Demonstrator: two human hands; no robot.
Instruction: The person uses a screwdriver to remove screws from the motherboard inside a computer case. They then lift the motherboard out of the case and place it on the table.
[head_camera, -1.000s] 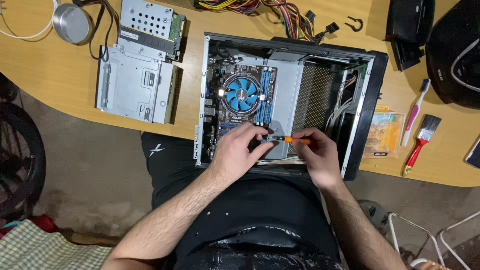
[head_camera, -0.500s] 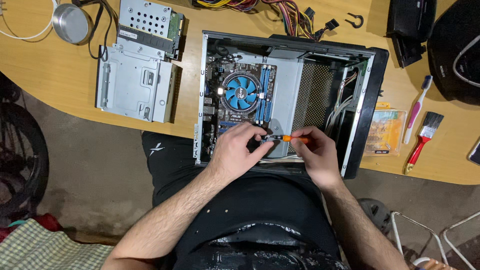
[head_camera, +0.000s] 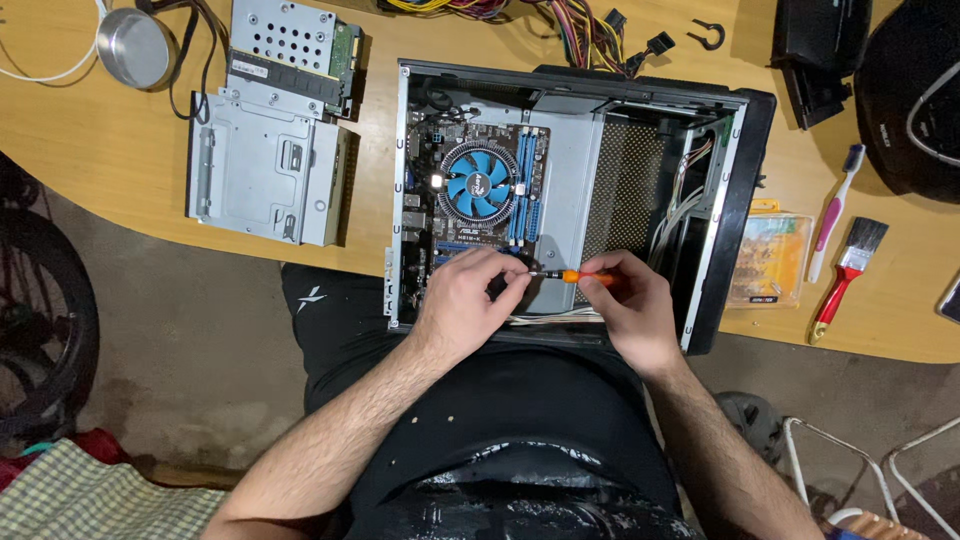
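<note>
The open computer case (head_camera: 735, 200) lies on its side on the wooden surface (head_camera: 100, 150). The right hand (head_camera: 635, 310) holds a small orange-handled screwdriver (head_camera: 575, 277) in a closed grip, laid level over the case's near edge. The left hand (head_camera: 470, 300) pinches the screwdriver's tip, fingers closed narrowly. The blue cooler fan (head_camera: 478, 182) sits just beyond both hands.
</note>
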